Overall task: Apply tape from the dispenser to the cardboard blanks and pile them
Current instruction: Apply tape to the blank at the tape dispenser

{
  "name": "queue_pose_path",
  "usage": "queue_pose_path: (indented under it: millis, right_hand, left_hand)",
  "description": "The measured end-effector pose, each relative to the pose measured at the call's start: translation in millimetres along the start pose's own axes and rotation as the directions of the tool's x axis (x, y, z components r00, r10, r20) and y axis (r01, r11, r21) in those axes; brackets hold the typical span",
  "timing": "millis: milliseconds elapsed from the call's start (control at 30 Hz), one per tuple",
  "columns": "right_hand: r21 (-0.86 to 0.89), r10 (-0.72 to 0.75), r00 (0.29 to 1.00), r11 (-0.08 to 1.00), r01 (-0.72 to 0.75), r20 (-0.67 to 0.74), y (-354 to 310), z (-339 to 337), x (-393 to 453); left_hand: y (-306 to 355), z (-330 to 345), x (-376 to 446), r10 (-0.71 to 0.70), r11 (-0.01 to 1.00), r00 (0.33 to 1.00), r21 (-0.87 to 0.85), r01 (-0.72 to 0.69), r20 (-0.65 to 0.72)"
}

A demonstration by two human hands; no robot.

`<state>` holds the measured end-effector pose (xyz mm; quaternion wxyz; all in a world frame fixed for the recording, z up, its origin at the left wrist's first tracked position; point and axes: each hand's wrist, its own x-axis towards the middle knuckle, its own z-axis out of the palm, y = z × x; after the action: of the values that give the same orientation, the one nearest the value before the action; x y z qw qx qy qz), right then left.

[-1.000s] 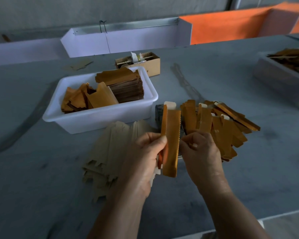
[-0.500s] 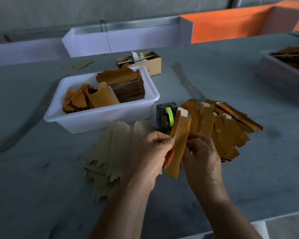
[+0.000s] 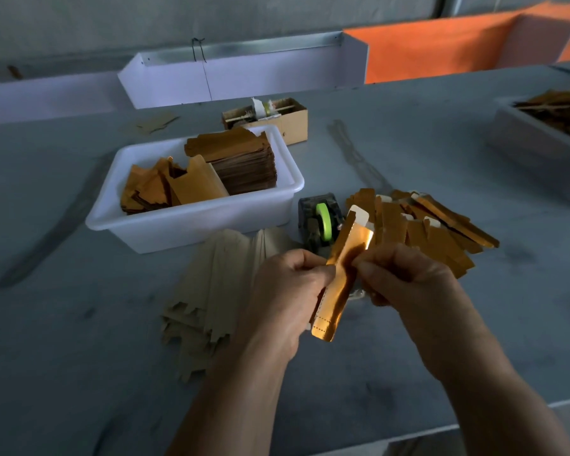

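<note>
1. Within the last second you tipped the long, glossy gold cardboard blank [image 3: 338,278] rightward, uncovering the dark tape dispenser with its green roll [image 3: 320,223] behind it on the grey counter [image 3: 79,357].
2. That suggested folding or pressing, with piling yet to come.
3. Your left hand [image 3: 287,291] pinched the blank's left edge; your right hand [image 3: 405,278] gripped its right side, fingers [image 3: 364,266] curled over it.
4. The blank hung above the counter, near the fanned pile of gold blanks [image 3: 435,232].
</note>
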<state>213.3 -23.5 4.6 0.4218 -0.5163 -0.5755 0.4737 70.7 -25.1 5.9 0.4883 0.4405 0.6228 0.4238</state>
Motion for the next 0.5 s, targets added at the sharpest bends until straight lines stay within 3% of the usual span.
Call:
queue_pose_path:
  millis: [167,367,500]
  right_hand:
    - [-0.031,-0.064,0.994,0.997,0.067,0.089,-1.9,3.0,-0.6]
    - [-0.143,-0.129,0.989,0.98,0.138,0.071,-2.7,7.1,-0.1]
    - [-0.149,-0.096,0.995,0.984,0.097,0.018,0.1,8.8,2.9]
  left_hand:
    - [-1.3,-3.2,-6.5,-0.028,0.997,0.999,-0.073,0.026,-0.018]
    - [-3.0,-3.7,-11.5,-0.013,0.996,0.999,-0.085,0.009,-0.043]
    - [-3.4,-3.8,-13.7,-0.023,0.991,1.0,-0.133,0.021,-0.014]
